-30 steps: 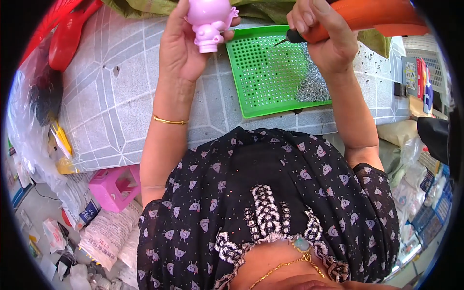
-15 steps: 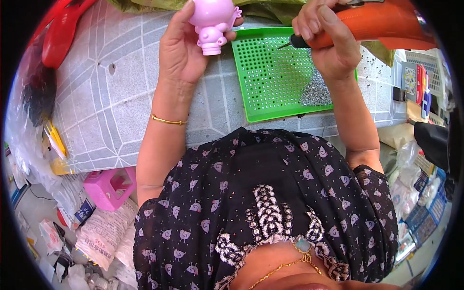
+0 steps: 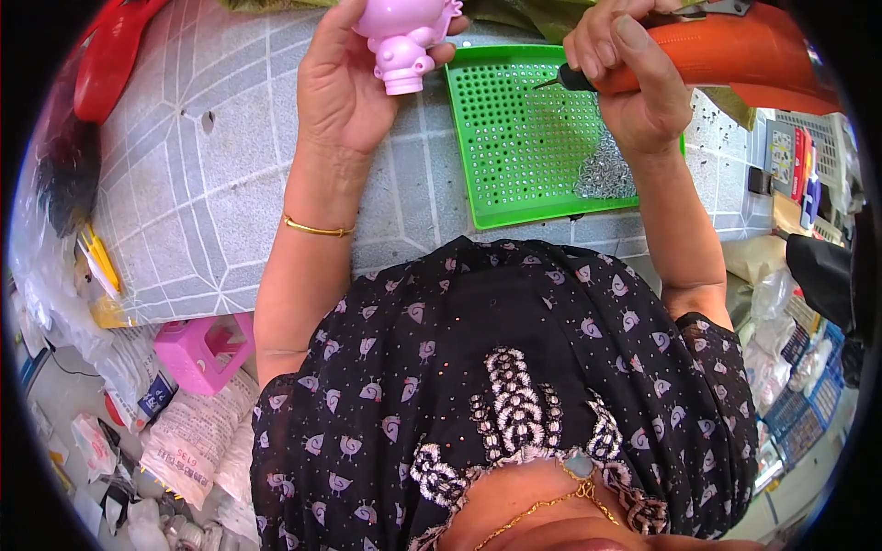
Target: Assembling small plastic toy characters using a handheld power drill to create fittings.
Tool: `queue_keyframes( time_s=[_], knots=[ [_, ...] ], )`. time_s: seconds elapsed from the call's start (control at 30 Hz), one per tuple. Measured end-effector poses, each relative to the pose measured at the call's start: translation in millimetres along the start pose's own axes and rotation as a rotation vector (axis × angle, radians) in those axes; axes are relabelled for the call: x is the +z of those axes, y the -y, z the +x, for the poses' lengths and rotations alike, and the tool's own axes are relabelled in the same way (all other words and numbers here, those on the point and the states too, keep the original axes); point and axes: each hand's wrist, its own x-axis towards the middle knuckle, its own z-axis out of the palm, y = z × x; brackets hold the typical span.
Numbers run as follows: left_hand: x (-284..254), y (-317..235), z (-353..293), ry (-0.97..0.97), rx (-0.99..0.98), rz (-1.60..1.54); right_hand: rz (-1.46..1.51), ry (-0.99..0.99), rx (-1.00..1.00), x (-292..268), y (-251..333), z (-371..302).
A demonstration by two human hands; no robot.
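At the top of the view, my left hand (image 3: 344, 101) holds a pink plastic toy figure (image 3: 401, 53) with a round head and a short ribbed base. The figure's upper part is cut off by the picture's edge. My right hand (image 3: 643, 87) is closed round an orange electric screwdriver (image 3: 735, 50). Its thin bit points left over a green perforated tray (image 3: 487, 213). Small screws stand in many of the tray's holes, and a loose heap of screws (image 3: 606, 173) lies at its near right part, beside my right wrist.
A tiled-pattern cloth (image 3: 239, 184) covers the table. Red scissors-like handles (image 3: 110, 69) lie far left, near a yellow pen (image 3: 104, 259). A pink plastic frame (image 3: 204, 354) and printed white sacks (image 3: 197, 432) are below the left edge. Blue baskets (image 3: 808, 404) stand at right.
The pink figure has shifted slightly up in the picture. My right hand and the screwdriver sit a little lower and further right. Both grips are unchanged.
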Motion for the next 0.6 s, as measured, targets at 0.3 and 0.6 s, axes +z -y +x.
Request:
queue_keyframes(
  time_s=[0.3, 0.6],
  knots=[
    [-21, -10, 2, 0.25, -0.19, -0.103, 1.095, 0.413, -0.248, -9, -35, 29],
    [32, 8, -29, 0.146, -0.025, 0.359, 0.235, -0.041, -0.215, 40, 67, 7]
  ],
)
